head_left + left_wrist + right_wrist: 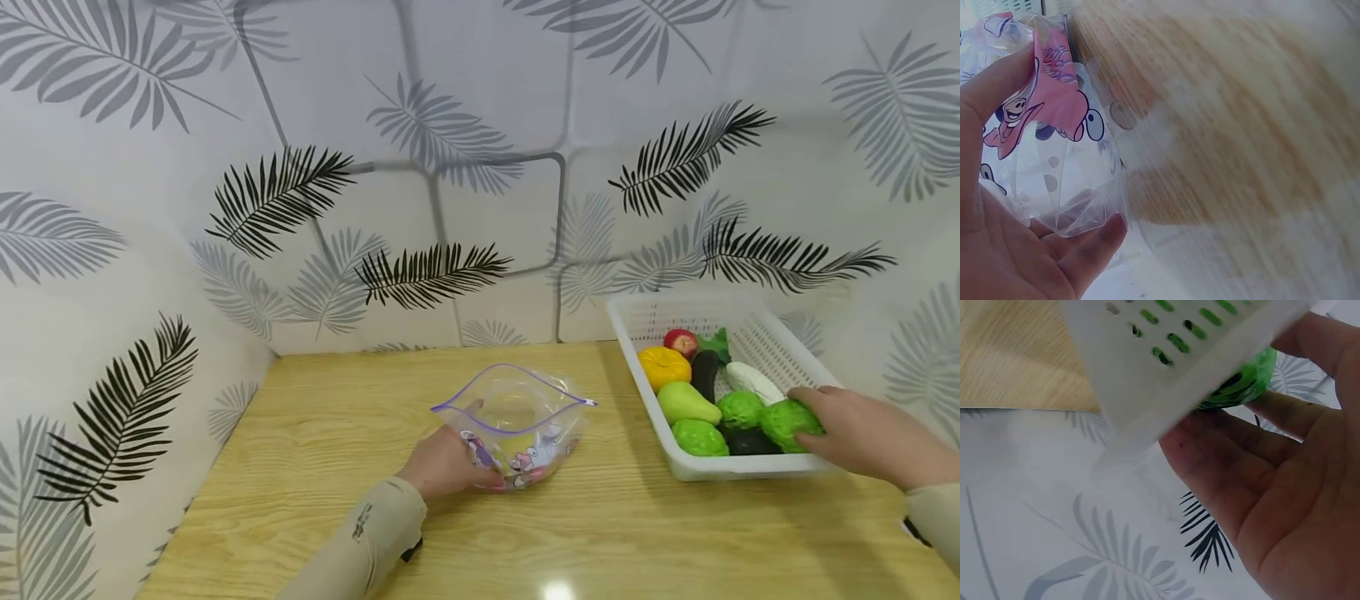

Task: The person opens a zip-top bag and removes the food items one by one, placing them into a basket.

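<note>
A clear zip bag (510, 454) with a purple zip edge and cartoon print stands on the table with its mouth open. My left hand (453, 462) holds it by the side; in the left wrist view the thumb lies across the pink print of the bag (1063, 119) and the fingers curl under its bottom. At the right, my right hand (855, 433) grips a round, bumpy green cabbage-like vegetable (789, 423) at the near right corner of the white basket (663, 446). The right wrist view shows the fingers around that green vegetable (1250, 378), partly behind the basket's rim.
Inside the basket lie a yellow pumpkin (663, 367), a green pear (686, 403), a red round piece (680, 342), a dark eggplant-like piece (705, 375), a white long piece (753, 383) and more green round ones (699, 437). A leaf-patterned cloth (480, 208) hangs behind the wooden table (330, 433).
</note>
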Motion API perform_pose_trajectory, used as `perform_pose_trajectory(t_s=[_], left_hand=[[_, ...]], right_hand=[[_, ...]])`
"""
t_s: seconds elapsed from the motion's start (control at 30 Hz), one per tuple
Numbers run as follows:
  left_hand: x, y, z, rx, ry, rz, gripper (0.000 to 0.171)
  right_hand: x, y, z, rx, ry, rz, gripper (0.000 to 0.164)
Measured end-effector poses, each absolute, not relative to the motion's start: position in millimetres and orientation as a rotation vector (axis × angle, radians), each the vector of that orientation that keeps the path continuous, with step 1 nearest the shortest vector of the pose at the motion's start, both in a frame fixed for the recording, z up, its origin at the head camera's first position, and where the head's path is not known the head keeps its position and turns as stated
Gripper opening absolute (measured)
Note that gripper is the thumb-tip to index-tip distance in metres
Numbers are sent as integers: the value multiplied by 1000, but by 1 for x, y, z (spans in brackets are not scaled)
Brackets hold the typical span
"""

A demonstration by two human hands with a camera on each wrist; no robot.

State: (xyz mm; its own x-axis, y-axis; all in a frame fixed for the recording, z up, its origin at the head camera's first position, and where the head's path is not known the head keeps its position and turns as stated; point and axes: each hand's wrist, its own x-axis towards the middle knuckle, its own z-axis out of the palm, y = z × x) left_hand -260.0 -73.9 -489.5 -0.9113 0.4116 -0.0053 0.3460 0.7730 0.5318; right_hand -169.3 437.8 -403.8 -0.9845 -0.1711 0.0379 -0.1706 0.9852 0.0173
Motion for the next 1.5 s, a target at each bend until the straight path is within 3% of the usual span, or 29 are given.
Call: perform_pose_trajectory(t_s=[0.2,0.43,1.0,1.23,1.5], left_hand=[[-259,-76,-488,619,2850,814,126],[-259,-77,-487,651,2844,823,125],[-259,-77,-488,656,2849,791,126],[-260,-78,-491,683,2841,800,124],[-259,-77,-494,681,2863,769,124]], right_hand=[[-173,443,-412,235,-3117,-94,44],[-172,426,-413,268,-3030,-135,56],[-191,234,-359,1040,-2577,42,30],[-217,181,-363,1217,-2637,50,23],[-241,138,-382,1364,-2740,-78,32]])
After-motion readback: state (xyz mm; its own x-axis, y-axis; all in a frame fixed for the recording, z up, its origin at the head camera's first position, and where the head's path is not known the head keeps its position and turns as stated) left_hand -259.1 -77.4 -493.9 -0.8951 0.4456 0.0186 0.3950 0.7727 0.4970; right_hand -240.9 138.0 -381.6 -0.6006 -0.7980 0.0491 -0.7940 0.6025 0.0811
